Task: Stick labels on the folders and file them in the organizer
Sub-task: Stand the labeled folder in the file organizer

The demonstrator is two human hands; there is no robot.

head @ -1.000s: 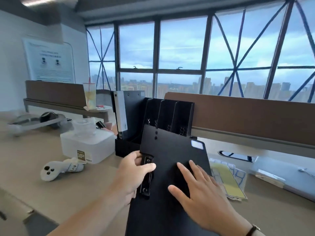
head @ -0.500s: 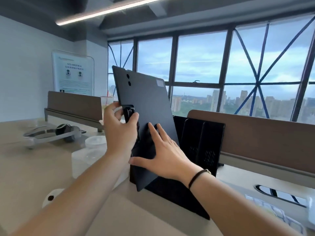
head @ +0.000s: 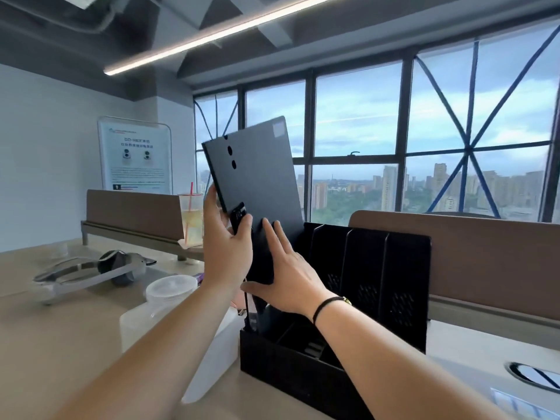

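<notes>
Fingers [head: 212, 198] of my left hand [head: 225, 247] grip the black folder [head: 257, 177] by its spine while my right hand [head: 286, 277] lies flat against it, above the organizer [head: 378, 286] on the bench [head: 60, 334]; I should keep it upright and lower it into the leftmost slot.

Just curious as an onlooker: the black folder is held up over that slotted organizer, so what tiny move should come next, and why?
Probably lower the folder straight down into the organizer. Its bottom edge already sits at the leftmost slot, it tilts only slightly, and a label is on its top corner. The left hand grips the spine; the right hand lies flat on the cover, so both can guide it.
</notes>
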